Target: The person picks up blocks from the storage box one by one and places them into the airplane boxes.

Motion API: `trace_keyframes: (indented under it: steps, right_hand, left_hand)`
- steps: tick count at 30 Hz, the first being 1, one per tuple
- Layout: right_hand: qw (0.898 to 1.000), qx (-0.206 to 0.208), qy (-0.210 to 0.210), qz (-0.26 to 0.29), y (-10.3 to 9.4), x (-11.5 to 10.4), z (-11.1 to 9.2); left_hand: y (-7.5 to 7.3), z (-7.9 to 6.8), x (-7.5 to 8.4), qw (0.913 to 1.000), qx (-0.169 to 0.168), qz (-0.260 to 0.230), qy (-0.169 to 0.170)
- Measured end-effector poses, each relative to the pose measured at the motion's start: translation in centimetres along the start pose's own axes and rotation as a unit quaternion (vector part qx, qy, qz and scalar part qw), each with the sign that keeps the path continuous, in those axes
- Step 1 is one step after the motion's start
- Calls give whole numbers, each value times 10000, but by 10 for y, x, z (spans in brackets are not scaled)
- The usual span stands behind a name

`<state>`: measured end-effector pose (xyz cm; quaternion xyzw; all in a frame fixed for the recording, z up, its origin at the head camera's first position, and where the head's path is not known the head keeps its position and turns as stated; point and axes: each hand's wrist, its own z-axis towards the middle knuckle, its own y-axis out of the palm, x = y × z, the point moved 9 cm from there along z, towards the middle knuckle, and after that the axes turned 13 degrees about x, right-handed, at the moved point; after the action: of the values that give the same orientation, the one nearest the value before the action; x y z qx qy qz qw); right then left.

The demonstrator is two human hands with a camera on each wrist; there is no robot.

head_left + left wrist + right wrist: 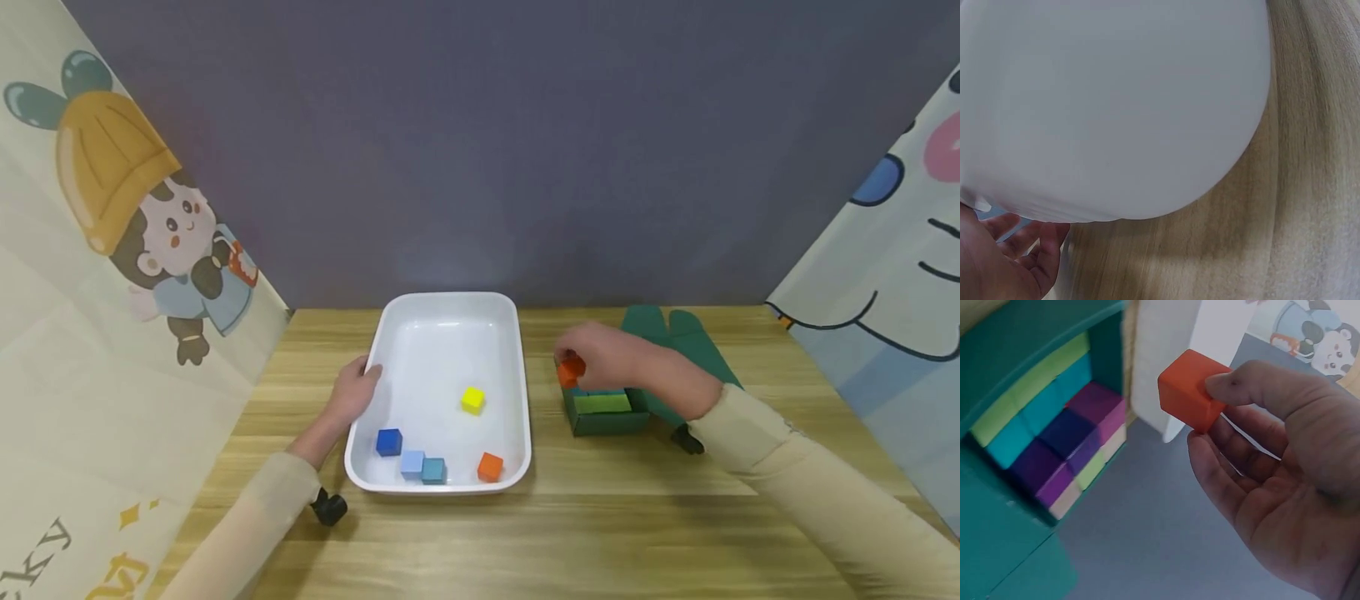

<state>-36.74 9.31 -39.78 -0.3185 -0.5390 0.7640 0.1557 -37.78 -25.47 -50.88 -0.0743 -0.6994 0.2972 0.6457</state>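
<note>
My right hand [611, 354] pinches an orange cube [1188, 387] between thumb and fingers, above the open green box [611, 423]. In the right wrist view that box holds rows of small cubes: lime green, teal [1041, 409] and purple [1094, 406], with paler ones below. My left hand [354, 390] grips the left side of a white tray [521, 350], its thumb over the rim. Inside the tray lie a yellow cube [472, 401], a dark blue cube [389, 442], a light blue cube [412, 464], a teal cube [433, 471] and another orange cube [491, 467].
The box's green lid flaps [697, 350] spread out behind and to its right, partly under my right forearm. A grey wall [480, 150] bounds the wooden table [600, 533] at the back. Printed cloths [67, 350] hang at both sides.
</note>
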Motion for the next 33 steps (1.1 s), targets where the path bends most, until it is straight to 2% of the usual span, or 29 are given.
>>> trace_keyframes:
  steps: [6,15,23,33]
  right_hand:
    - [9998,-89,129,-122,3,17,-9]
    - [9982,-209,508,-238,12,26,-9]
    - [9964,-207,653,-501,22,39,-6]
    - [9978,-235,613,-126,38,50,-7]
  left_hand:
    - [-1,1,-1,10000,6,-7,12]
    - [-2,2,2,10000,14,-8,25]
    - [-2,2,0,10000,41,-32,-57]
    - [-1,3,-3,10000,48,-52,-9]
